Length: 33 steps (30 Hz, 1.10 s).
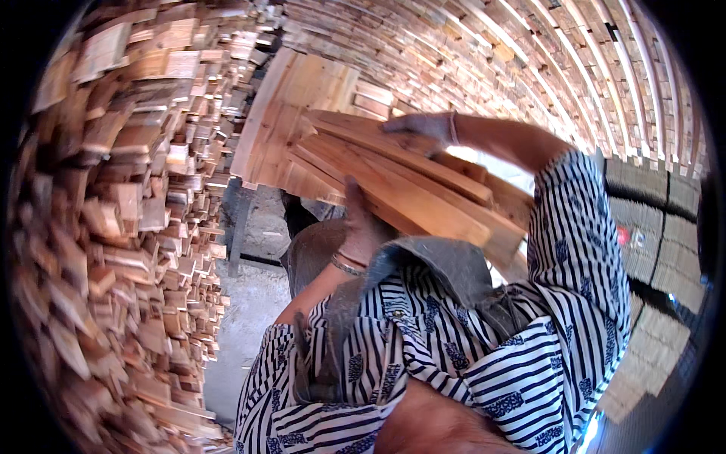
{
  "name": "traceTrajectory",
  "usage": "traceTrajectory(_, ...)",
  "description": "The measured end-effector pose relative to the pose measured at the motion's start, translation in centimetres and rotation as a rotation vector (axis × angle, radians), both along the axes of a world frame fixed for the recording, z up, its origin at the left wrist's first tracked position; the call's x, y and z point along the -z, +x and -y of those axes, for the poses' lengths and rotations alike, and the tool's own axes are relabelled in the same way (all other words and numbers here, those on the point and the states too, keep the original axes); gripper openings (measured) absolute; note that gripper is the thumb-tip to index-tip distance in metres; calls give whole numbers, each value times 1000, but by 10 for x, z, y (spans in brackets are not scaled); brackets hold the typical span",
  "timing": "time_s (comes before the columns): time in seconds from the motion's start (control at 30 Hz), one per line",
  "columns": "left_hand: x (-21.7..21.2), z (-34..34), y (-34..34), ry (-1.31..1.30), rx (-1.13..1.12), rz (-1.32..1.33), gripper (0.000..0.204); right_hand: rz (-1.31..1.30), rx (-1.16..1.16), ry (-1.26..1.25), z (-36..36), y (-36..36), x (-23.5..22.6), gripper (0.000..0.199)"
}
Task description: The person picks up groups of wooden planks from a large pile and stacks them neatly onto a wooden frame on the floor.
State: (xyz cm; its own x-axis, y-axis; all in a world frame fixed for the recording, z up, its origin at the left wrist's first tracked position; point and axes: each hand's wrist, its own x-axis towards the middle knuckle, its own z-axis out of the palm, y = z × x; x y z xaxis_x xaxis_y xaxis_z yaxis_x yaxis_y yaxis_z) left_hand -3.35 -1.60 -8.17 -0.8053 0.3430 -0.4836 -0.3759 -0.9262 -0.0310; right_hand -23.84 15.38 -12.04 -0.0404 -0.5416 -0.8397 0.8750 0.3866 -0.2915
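Several short wooden boards (412,189) lie bunched together in front of my body, fanned at slight angles to one another. My left hand (364,225) grips the near side of the bunch, its thumb up against the nearest board and its other fingers hidden underneath. Over the far side, my right hand (423,130) is closed round the boards, with its fingertips partly out of sight. At their far left ends the boards overlap a flat wooden surface (261,140) of light planks.
Tall stacks of wood pieces (144,227) rise along the left. More stacked wood (484,53) fills the far side and upper right. Bundles of pale slats (643,257) stand at the right. Grey floor (253,318) shows between the left stacks and my body.
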Motion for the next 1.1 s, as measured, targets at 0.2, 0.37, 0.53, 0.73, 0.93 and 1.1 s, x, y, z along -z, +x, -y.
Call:
traceTrajectory(0.2,96,34,-54,-62,-59,46,73,2,-77,239,37,-46,11,52)
traceTrajectory(0.37,123,54,-89,55,-22,127,68,5,32,-26,35,-59,96,69)
traceTrajectory(0.53,103,-3,-95,-211,27,197,69,32,133,-95,-22,-45,96,73)
traceTrajectory(0.73,43,-56,-56,-177,169,261,61,-159,482,-226,-85,47,87,93)
traceTrajectory(0.93,71,-113,-19,-608,459,-68,42,-309,706,-263,-172,87,34,107)
traceTrajectory(1.1,85,-219,-62,-227,585,103,35,-419,982,-69,-273,125,26,111)
